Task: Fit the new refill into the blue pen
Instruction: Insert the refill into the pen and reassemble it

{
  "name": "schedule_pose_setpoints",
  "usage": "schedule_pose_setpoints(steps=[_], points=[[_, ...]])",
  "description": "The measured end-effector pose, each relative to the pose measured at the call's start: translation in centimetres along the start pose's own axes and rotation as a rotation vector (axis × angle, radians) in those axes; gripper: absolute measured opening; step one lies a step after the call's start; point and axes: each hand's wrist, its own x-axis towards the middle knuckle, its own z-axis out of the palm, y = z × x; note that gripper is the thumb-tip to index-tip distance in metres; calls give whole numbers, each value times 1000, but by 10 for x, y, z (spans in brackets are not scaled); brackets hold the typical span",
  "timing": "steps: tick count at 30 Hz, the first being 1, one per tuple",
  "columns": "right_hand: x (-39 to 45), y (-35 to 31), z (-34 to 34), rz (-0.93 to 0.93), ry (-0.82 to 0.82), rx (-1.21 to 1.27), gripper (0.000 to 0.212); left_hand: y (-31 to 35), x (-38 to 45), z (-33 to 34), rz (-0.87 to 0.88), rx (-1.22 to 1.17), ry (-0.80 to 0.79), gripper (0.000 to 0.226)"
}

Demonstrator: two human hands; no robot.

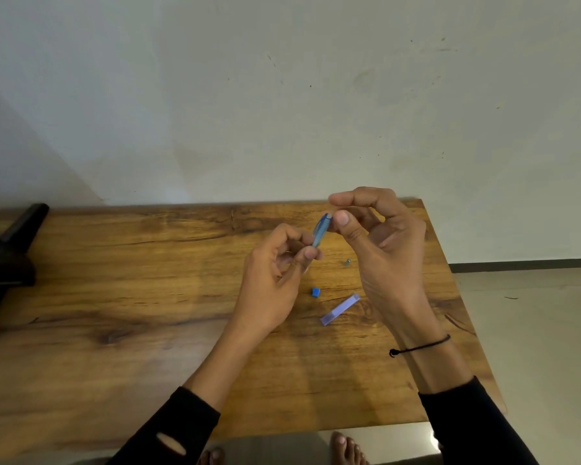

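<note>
The blue pen barrel [320, 232] is held above the wooden table [148, 297], tilted with its upper end toward the wall. My left hand [275, 280] pinches its lower end between thumb and fingers. My right hand [379, 243] has thumb and forefinger closed at the barrel's top end; what they pinch there is hidden. On the table below lie a small blue cap piece [315, 292], a clear lilac refill sleeve [340, 309] and a tiny metallic part [348, 262].
A black object [10, 250] sits at the table's left edge. The table's right edge [450, 263] drops to a pale floor. Bare feet [346, 448] show beneath the near edge. A plain wall stands behind.
</note>
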Motion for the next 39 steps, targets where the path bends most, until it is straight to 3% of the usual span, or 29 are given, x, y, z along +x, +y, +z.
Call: schedule_pose_setpoints(steps=[6,9,12,15,20,24,28,32,39], points=[[8,4,-16,18,22,-52,19,2,-2,-1,-57,-70,6,7],[15,14,-52,81,-13,-543,25,3,-2,-2,-82,-106,11,5],[12,28,-80,157,-271,-1026,28,4,-2,-4,-73,-90,12,1],[5,38,-75,177,-444,-1170,21,4,-1,-4,-67,-85,19,2],[2,41,-66,116,-479,-1255,26,5,-2,-4,-75,-94,23,3],[6,37,-69,132,-390,-1109,20,7,-1,-6,-91,-122,23,4],[15,20,-61,179,-122,-551,13,9,-1,-4,-104,-152,22,4],[15,3,-37,104,-82,-151,11,7,-2,-2,-107,-120,8,4],[10,-15,-14,6,-66,-107,25,3,-4,2,-79,-44,-18,8]])
